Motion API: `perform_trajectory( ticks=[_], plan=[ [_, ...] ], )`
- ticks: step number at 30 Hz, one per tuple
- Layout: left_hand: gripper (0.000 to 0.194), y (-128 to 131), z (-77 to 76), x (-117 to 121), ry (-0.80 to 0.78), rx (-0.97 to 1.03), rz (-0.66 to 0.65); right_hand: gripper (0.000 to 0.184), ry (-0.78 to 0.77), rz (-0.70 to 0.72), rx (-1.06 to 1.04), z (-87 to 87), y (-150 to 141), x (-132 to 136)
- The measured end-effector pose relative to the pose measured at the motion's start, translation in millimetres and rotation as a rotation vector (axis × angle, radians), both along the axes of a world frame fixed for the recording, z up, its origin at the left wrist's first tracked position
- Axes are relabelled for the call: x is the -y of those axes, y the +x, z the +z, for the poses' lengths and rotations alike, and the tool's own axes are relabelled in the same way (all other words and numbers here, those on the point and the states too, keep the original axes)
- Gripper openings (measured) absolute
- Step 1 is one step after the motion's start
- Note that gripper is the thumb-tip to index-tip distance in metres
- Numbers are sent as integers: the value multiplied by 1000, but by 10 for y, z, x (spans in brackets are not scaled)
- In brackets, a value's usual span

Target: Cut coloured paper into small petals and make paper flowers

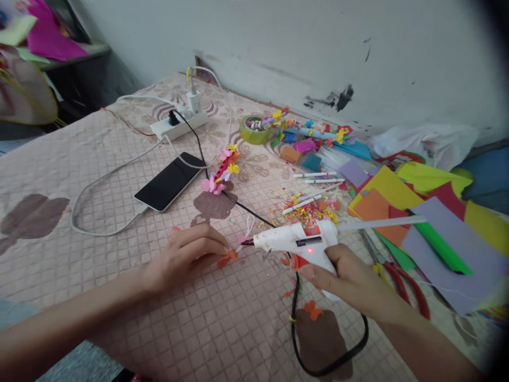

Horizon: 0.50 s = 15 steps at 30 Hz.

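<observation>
My right hand (pixel 350 276) is wrapped round the handle of a white hot glue gun (pixel 298 239), its red light lit and a long clear glue stick (pixel 374 223) poking out of the back. The dark nozzle points left, close to the fingertips of my left hand (pixel 194 252). Those fingers are pinched on a small orange paper butterfly (pixel 228 258) just above the cloth; the exact grip is partly hidden. A loose orange butterfly (pixel 312 310) lies below the gun. Farther back rests a red piece decorated with pink, yellow and orange paper butterflies (pixel 221 170).
A phone (pixel 169 182) charges by a white power strip (pixel 181 124). Green tape (pixel 255 130), paper scraps (pixel 310 212) and white sticks (pixel 314 175) lie behind the gun. To the right are red-handled scissors (pixel 403 286), a green cutter (pixel 441 246) and coloured paper (pixel 461 244). The black cord (pixel 296 339) loops in front.
</observation>
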<state>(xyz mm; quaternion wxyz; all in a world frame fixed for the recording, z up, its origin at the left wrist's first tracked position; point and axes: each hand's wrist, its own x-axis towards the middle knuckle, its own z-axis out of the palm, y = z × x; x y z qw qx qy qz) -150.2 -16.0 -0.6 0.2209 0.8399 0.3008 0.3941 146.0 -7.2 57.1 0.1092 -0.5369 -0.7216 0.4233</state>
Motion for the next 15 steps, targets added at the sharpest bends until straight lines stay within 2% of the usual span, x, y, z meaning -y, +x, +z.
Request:
perform_trajectory(
  ticks=[5,15],
  plan=[
    [11,-6,42,6,118,-38,27,43,0,47,-27,25,-43,18],
    [13,-21,38,-20,168,-45,31,37,-89,147,-138,17,-119,-21]
  ],
)
